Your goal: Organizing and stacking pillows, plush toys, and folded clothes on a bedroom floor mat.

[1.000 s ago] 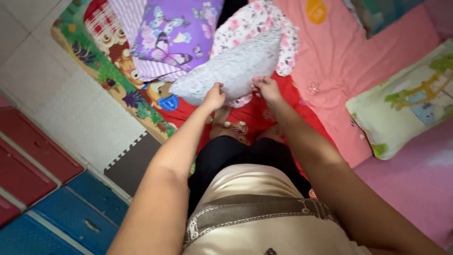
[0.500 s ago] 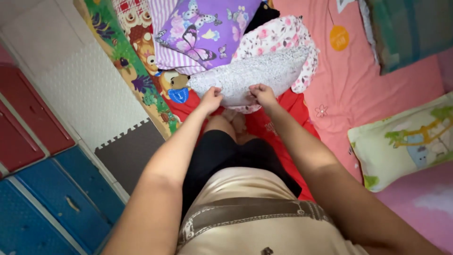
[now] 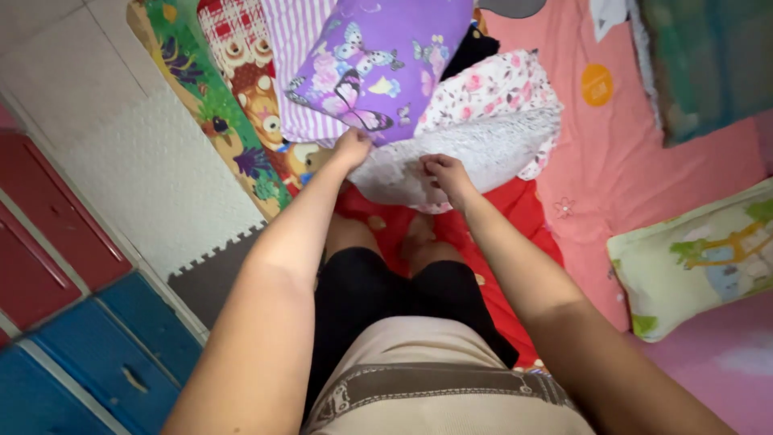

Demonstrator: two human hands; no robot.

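Looking straight down over outstretched arms, both hands on the grey-white speckled cloth (image 3: 475,153) lying at the foot of a heap of bedding; left hand (image 3: 352,149) clenched on the cloth's left end, pulled up against the lower edge of the purple butterfly pillow (image 3: 378,60); right hand (image 3: 441,171) pinching the cloth's near edge, fingers curled into the fabric, a short way from the left. Cloth spread between the two hands and running off to the right, its far side tucked under a white floral-print fabric (image 3: 499,84) with pink blossoms. Beneath all that, a red sheet (image 3: 515,213) reaching back toward the knees and black shorts (image 3: 378,290). Behind the purple pillow, a striped pink-and-white fabric (image 3: 294,48), and left of it a bright cartoon-animal play mat (image 3: 217,97) along the edge of the pale foam floor tiles (image 3: 121,145). Off to the right, a pink bedsheet (image 3: 612,161) with small printed shapes, and at the right edge a pale green pillow (image 3: 700,258) with a tree picture, well apart from the hands. Down at the near left corner, red and blue drawers (image 3: 72,322) beside a grey foam tile (image 3: 217,270). Closest to the camera, a beige top with a brown strap (image 3: 451,383) across it
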